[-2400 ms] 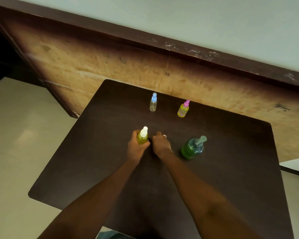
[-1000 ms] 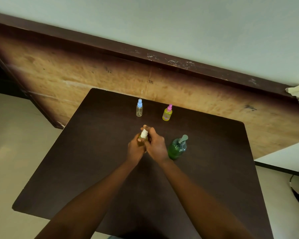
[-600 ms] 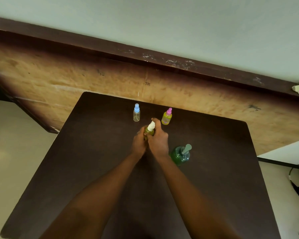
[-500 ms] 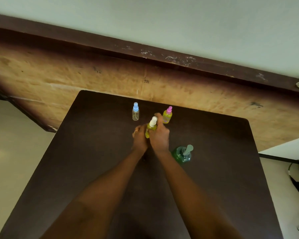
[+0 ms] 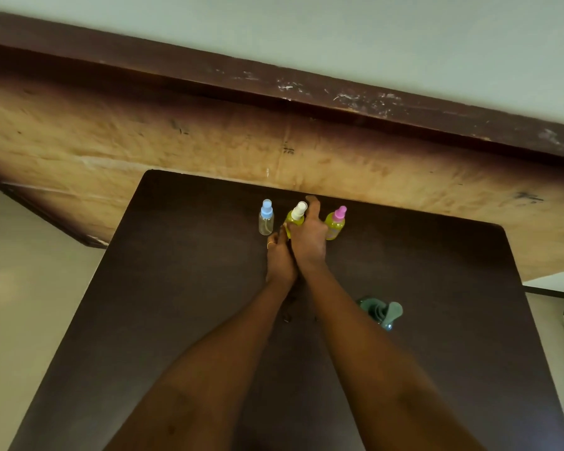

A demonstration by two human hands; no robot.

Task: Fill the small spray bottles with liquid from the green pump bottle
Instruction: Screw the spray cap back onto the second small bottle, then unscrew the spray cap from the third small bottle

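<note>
Seen from the head camera, the right hand (image 5: 308,237) is wrapped around the white-capped spray bottle (image 5: 296,216), with the fingers clamped on its body and one finger stretched up past the cap. The left hand (image 5: 280,255) lies just beside and below it. Its fingers are loosely curled at the bottle's base, and whether they grip anything cannot be told.

This bottle stands nearly upright, its long axis leaning slightly, and it sits between the blue-capped bottle (image 5: 266,217) on its left and the pink-capped bottle (image 5: 335,222) on its right, near the far edge of the table (image 5: 176,288). The three form a row.

The coming move seems to turn on the blue-capped bottle, which looks clear and empty. It stands just left of the held bottle, apart from it and upright, and the left hand is the nearer one to it.

The green pump bottle (image 5: 381,312) stands well apart from the held bottle, nearer the person and to the right of the right forearm.

The small bottles are smooth translucent plastic cylinders with narrow caps, and two hold yellow-green liquid. The table is dark, matte and flat.
</note>
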